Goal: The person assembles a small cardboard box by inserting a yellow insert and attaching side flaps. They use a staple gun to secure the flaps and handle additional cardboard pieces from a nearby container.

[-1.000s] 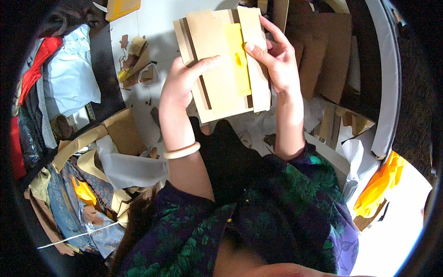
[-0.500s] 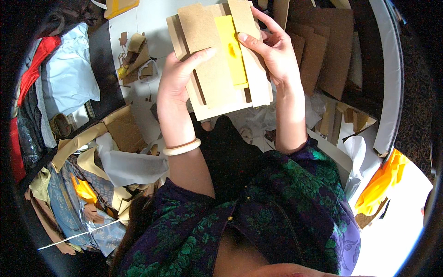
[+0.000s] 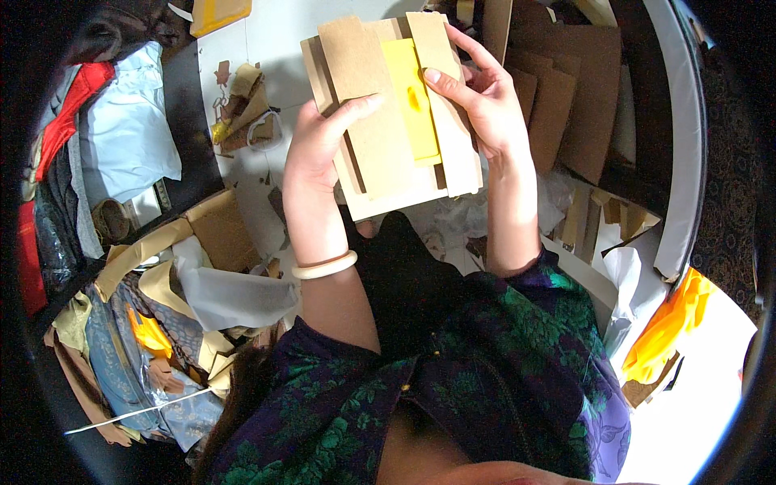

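Note:
Between my two hands is a flat, squarish piece of layered brown cardboard (image 3: 376, 153), held up over the floor. Two broad cardboard strips run along its face, with a yellow panel (image 3: 410, 121) showing between them; the panel has a small darker yellow spot near its middle. My left hand (image 3: 317, 145) grips the left edge, thumb lying on the left strip. On the opposite side my right hand (image 3: 489, 105) clasps the right edge, its thumb pressed on the right strip near the yellow panel. The fingers behind the cardboard are mostly hidden. A cream bangle (image 3: 325, 265) circles my left forearm.
Cardboard scraps (image 3: 242, 105) lie on the white floor (image 3: 303, 61). At lower left is an open carton (image 3: 218, 226) beside patterned fabric (image 3: 121, 347). Brown cardboard sheets (image 3: 586, 113) lean at upper right. A pale blue bag (image 3: 129, 129) lies left; an orange-yellow bag (image 3: 667, 327) hangs right.
The cardboard piece and both hands appear slightly lower and further right in the picture, as do the surroundings at upper left. Both hands keep the same grip.

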